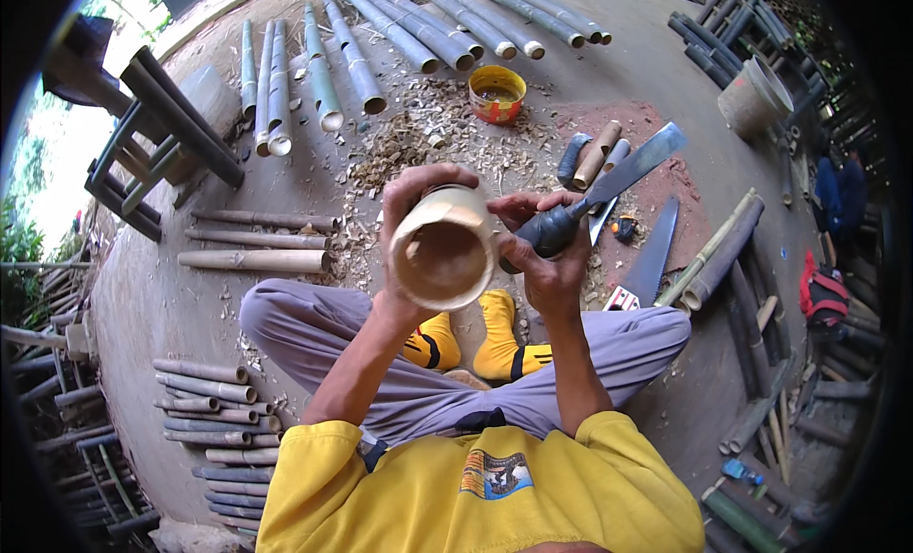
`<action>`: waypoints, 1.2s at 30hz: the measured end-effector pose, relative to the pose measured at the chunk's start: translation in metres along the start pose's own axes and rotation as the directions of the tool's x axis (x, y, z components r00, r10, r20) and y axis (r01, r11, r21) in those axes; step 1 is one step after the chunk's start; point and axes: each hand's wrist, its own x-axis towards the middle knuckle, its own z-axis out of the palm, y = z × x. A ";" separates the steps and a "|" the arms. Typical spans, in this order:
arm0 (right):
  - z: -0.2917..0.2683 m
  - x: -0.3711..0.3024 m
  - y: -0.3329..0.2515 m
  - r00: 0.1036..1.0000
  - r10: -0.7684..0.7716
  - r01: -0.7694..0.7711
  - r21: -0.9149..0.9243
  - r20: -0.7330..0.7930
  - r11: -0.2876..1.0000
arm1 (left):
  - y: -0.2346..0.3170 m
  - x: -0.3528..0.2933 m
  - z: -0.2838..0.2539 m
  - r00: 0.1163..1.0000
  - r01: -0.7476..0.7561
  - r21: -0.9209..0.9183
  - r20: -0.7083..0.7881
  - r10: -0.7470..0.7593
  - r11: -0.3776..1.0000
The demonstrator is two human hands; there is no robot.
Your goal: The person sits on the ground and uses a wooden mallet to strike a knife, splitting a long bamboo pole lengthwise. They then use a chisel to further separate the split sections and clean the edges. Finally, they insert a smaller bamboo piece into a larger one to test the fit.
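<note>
My left hand (404, 206) is wrapped round a pale, hollow bamboo cup (443, 211), raised above my crossed legs. Its open end faces up toward me, and the inside looks smooth and brownish. Close to the cup's right side, my right hand (547, 258) grips a large knife (628, 168) by its dark wrapped handle. The broad, square-ended blade points away to the upper right. Fingertips of the right hand come close to the cup's wall; whether they touch it I cannot tell.
Wood shavings (418, 139) litter the floor ahead, beside a red and yellow tin (496, 95). A handsaw (651, 258) lies right of my knee, near a tape measure (624, 228). Long bamboo poles (390, 30) lie at the back; shorter bamboo pieces (214, 401) are stacked left. A bucket (756, 98) stands far right.
</note>
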 end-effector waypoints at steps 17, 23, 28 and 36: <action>-0.026 -0.026 0.016 0.923 0.290 -0.381 -0.501 -0.253 0.777 | -0.034 0.064 -0.035 0.922 -0.050 -0.005 -0.385 0.044 0.999; -0.083 -0.095 0.072 0.899 0.331 -0.402 -0.843 -0.288 0.359 | -0.028 0.096 -0.023 0.831 -0.096 0.089 -0.540 0.129 0.991; -0.078 -0.111 0.104 0.897 0.396 -0.360 -0.847 -0.198 0.391 | -0.032 0.101 -0.028 0.945 -0.012 0.128 -0.322 0.053 0.992; -0.068 -0.071 0.152 0.920 0.365 -0.302 -0.854 -0.144 0.423 | -0.054 0.117 -0.027 0.935 0.002 -0.068 -0.353 -0.026 0.998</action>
